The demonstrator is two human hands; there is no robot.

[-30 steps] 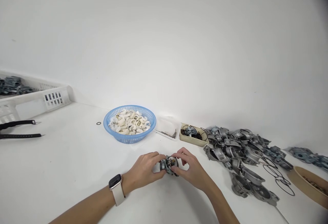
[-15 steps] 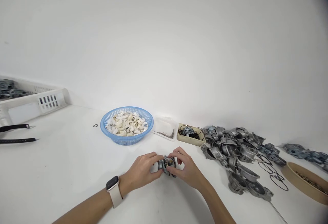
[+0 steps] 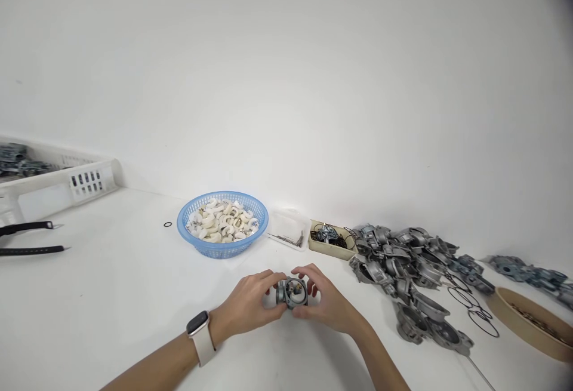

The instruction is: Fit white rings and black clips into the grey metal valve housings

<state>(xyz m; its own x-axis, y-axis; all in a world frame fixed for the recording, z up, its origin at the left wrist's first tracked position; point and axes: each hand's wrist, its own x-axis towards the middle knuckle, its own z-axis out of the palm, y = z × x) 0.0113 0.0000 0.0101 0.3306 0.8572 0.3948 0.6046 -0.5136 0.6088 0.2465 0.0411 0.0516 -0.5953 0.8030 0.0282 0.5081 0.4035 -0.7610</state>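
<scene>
Two bare hands met at one grey metal housing (image 3: 294, 293), which sat nearer the person than the blue basket (image 3: 222, 250) and to the basket's right. The left hand (image 3: 248, 300) had thumb and fingers pinched about the housing's narrower end. The right hand (image 3: 329, 301) curved around the opposite end, thumb at the lower edge, fingers arched above; whether those fingertips pressed on the metal, I could not tell. A white piece (image 3: 297, 299) showed within the housing's round opening. White curved pieces (image 3: 224, 221) heaped the blue basket. Just right of the basket lay a clear tray (image 3: 286, 219), then a cream box (image 3: 333, 250); farther right of it spread grey castings (image 3: 407, 256) and a tan bowl (image 3: 523, 322). Well left of the basket stood a white crate (image 3: 42, 203).
</scene>
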